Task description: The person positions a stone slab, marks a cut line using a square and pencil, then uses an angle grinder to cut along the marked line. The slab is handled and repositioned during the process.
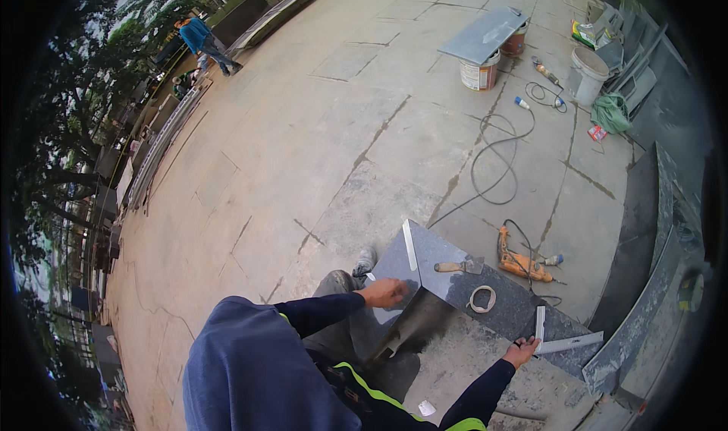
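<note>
Dark grey stone slabs point(497, 316) form a corner in front of me. My right hand point(522, 351) is closed at the corner of a silver metal square point(570, 343), which lies on the right-hand slab. A thin dark item shows by those fingers, too small to name. Over the left slab is my left hand point(384, 293), fingers curled; whatever it may hold is hidden. Between my hands lie a wooden-handled scraper point(451, 267) and a roll of tape point(482, 299). A pale straight strip point(410, 247) rests along the left slab's far part.
An orange power drill point(523, 265) with its cord lies just beyond the slabs. Farther off are a grey panel on buckets point(485, 36), an angle grinder point(546, 71) and a white bucket point(588, 74). Stone pieces point(644, 226) lean at right. A person point(201, 40) stands far left.
</note>
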{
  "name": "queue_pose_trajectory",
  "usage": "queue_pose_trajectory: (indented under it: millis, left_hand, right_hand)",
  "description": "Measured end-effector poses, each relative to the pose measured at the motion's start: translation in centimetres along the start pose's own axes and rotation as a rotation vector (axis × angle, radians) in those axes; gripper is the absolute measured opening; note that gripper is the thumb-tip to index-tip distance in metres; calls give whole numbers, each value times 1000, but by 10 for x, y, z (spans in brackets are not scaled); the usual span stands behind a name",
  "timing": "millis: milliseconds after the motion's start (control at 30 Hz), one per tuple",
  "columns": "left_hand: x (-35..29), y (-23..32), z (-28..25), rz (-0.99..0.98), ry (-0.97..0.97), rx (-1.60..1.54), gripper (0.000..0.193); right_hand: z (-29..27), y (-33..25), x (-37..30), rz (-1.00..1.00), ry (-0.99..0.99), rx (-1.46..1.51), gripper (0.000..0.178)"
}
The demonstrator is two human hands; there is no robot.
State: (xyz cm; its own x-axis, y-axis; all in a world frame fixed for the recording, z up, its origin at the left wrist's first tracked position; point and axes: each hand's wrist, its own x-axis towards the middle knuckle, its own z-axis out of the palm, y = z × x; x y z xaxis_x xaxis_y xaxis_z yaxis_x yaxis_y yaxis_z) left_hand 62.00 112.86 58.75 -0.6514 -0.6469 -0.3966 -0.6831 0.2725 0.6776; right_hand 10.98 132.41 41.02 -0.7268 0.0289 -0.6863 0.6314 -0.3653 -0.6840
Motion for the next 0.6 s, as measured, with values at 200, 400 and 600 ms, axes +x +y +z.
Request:
queue_pose_trajectory:
  millis: [200, 400, 600]
  left_hand:
    - [-157, -123, -112, -608, 469, -245, 34]
    - [-173, -209, -160, -726, 610, -697, 31]
    - [-95, -300, -232, -498, 400, -724, 31]
  right_hand:
    - [-21, 9, -23, 38, 84, -82, 17]
    - [32, 76, -156, -12, -74, -547, 17]
    - [77, 143, -409, -3, -449, -1093, 43]
